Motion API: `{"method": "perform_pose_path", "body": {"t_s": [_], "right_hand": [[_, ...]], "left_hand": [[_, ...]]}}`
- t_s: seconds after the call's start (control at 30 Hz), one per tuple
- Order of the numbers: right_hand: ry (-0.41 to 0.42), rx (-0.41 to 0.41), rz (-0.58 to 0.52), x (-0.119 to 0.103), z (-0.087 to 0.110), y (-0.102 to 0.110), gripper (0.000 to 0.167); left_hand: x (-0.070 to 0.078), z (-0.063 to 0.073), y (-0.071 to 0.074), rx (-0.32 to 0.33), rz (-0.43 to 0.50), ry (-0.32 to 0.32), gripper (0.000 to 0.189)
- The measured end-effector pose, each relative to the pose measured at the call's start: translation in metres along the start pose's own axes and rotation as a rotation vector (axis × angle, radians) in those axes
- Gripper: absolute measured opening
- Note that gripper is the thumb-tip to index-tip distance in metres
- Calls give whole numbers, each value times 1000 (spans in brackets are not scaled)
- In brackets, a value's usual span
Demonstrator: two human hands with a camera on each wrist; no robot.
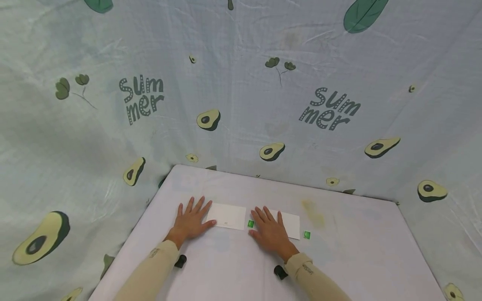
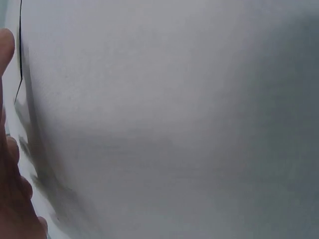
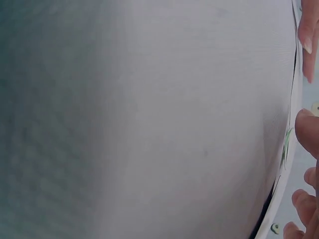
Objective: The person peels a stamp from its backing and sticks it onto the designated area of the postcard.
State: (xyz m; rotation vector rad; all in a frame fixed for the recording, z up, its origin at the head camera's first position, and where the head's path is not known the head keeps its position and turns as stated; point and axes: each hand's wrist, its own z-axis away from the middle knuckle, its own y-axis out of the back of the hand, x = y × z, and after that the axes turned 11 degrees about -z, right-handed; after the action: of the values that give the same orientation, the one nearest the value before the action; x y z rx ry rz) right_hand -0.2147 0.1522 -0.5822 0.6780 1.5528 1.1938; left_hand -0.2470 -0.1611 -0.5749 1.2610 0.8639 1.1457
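Note:
In the head view my left hand (image 1: 191, 222) lies palm down with fingers spread, its thumb and index finger at the left end of a white rectangular card (image 1: 230, 216). My right hand (image 1: 270, 234) is flat too, partly over a second white card (image 1: 292, 225) and hiding its left part. A small green square (image 1: 250, 224) sits between the first card and the right hand. Another green square (image 1: 307, 235) lies just right of the second card. Both wrist views show mostly blurred tabletop, with fingers only at their outer edges. Neither hand grips anything.
A pale cloth covers the table (image 1: 226, 267), with a yellowish stain (image 1: 313, 213) right of the cards. Behind it hangs a curtain (image 1: 241, 96) printed with avocados and "summer". Small black objects (image 1: 180, 261) show beside both wrists.

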Motion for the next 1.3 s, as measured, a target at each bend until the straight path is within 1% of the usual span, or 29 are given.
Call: {"method": "perform_pose_path", "body": {"t_s": [0.2, 0.3, 0.47, 0.53, 0.67, 0.73, 0.9, 1.03, 1.2, 1.3], "right_hand": [[-3, -10, 2, 4, -1, -5, 72], [0, -21, -4, 4, 0, -5, 72], [-11, -38, -18, 2, 0, 0, 69], [-17, -42, -31, 1, -2, 2, 67], [-18, -42, -19, 1, -10, 2, 63], [-14, -39, -23, 1, -13, 3, 61], [-12, -32, -27, -1, -18, 2, 52], [-26, -23, 9, -5, -23, 2, 49], [-49, -21, 57, -14, -26, 6, 48], [-60, -27, 107, -18, -28, 6, 47]], "left_hand": [[-2, 3, -5, -33, 0, -3, 82], [-2, 4, -5, -53, -5, -3, 81], [-1, 3, -3, -50, 31, -22, 83], [-1, 2, 0, -48, 38, -26, 82], [-3, -3, 3, -50, 23, -24, 82], [-5, -4, 1, -48, 32, -24, 84], [-8, -6, -7, -68, 72, -23, 89], [-8, -8, -8, -65, 82, -23, 91], [-10, -11, -14, -55, 43, -22, 94], [-10, -11, -15, -69, 32, -16, 92]]}}
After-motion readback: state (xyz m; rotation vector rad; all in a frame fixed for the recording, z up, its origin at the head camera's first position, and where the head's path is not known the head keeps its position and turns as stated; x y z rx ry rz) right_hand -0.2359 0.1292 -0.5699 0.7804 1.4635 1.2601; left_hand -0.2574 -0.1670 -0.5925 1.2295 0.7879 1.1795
